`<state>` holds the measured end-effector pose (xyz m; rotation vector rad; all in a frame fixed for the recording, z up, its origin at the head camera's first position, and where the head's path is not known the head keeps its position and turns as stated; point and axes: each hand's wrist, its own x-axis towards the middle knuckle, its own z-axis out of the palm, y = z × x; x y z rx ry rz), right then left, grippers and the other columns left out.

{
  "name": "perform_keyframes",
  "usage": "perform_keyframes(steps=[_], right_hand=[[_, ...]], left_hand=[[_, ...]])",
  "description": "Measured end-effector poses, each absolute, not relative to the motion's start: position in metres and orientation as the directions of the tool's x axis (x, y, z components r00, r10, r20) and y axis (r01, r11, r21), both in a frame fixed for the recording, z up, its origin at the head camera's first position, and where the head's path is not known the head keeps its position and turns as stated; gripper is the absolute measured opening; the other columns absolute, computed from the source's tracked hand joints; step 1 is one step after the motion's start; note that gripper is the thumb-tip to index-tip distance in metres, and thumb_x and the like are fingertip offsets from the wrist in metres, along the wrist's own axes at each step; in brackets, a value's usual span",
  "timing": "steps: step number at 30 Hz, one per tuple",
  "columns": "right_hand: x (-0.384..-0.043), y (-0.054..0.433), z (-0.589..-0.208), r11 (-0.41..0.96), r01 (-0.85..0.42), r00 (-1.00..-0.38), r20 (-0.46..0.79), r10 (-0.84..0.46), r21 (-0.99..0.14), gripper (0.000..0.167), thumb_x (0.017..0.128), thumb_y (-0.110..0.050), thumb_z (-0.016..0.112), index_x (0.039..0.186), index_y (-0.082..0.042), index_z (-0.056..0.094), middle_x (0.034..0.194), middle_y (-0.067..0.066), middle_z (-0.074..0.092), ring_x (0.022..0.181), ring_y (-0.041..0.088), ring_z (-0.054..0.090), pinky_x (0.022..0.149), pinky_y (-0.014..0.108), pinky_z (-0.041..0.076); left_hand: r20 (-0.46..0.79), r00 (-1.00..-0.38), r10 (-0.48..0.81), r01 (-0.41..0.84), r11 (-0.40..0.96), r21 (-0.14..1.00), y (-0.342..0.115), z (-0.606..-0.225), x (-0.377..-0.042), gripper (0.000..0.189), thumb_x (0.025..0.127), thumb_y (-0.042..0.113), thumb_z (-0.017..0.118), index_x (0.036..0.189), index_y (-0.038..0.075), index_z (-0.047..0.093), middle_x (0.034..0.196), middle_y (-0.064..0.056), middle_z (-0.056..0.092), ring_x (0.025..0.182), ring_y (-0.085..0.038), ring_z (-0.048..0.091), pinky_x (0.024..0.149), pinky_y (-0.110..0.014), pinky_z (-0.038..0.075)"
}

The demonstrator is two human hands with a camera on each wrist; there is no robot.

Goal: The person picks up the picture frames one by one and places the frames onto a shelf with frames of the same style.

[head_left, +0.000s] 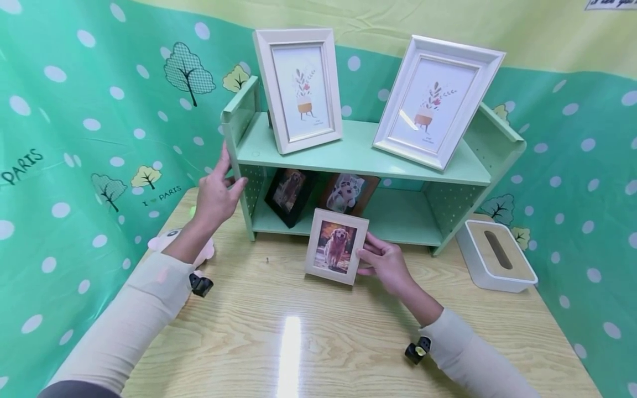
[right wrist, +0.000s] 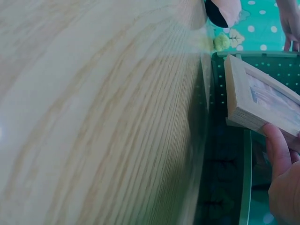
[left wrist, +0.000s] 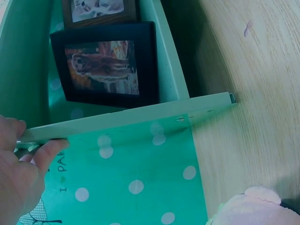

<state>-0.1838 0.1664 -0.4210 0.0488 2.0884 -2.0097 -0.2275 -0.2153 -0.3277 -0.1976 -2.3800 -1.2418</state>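
Note:
My right hand [head_left: 388, 264] pinches the right edge of a small light-wood photo frame [head_left: 336, 277], which holds a picture of a golden dog. It is held up in front of the green two-tier shelf [head_left: 358, 157], slightly tilted. In the right wrist view, the thumb presses on the edge of this frame [right wrist: 243, 112]. My left hand [head_left: 217, 193] grips the shelf's left side panel, thumb and fingers on either side of its edge in the left wrist view. Behind the held frame, a black photo frame [head_left: 290, 196] and a brown photo frame [head_left: 365, 195] lean on the lower tier.
Two white frames with plant prints, one on the left [head_left: 303, 91] and one on the right [head_left: 438, 105], stand on the upper tier. A white tissue box [head_left: 497, 255] with a wooden lid sits right of the shelf. Behind my left forearm lies a pink plush toy [head_left: 206, 249].

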Motion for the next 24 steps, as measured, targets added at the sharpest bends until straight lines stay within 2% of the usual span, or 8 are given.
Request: perform_keyframes(steps=[11, 24], right_hand=[[-0.181, 0.181, -0.414, 0.038, 0.186, -0.976, -0.189, -0.112, -0.982, 0.065, 0.100, -0.008, 0.065, 0.158, -0.012, 0.036, 0.149, 0.025, 0.053, 0.095, 0.008, 0.075, 0.077, 0.036, 0.068], [-0.180, 0.202, -0.403, 0.054, 0.169, -0.981, -0.173, -0.082, -0.984, 0.064, 0.101, -0.011, 0.063, 0.159, -0.017, 0.035, 0.147, 0.028, 0.053, 0.091, 0.009, 0.076, 0.079, 0.034, 0.068]], left_hand=[[0.455, -0.887, -0.078, 0.333, 0.574, 0.748, -0.216, -0.329, -0.228, 0.089, 0.100, 0.004, 0.061, 0.163, 0.040, 0.009, 0.163, -0.016, 0.036, 0.126, -0.051, 0.057, 0.096, -0.055, 0.058], [0.444, -0.892, -0.080, 0.321, 0.581, 0.748, -0.216, -0.329, -0.228, 0.089, 0.101, 0.004, 0.060, 0.163, 0.041, 0.008, 0.161, -0.019, 0.037, 0.124, -0.051, 0.058, 0.092, -0.055, 0.061]])
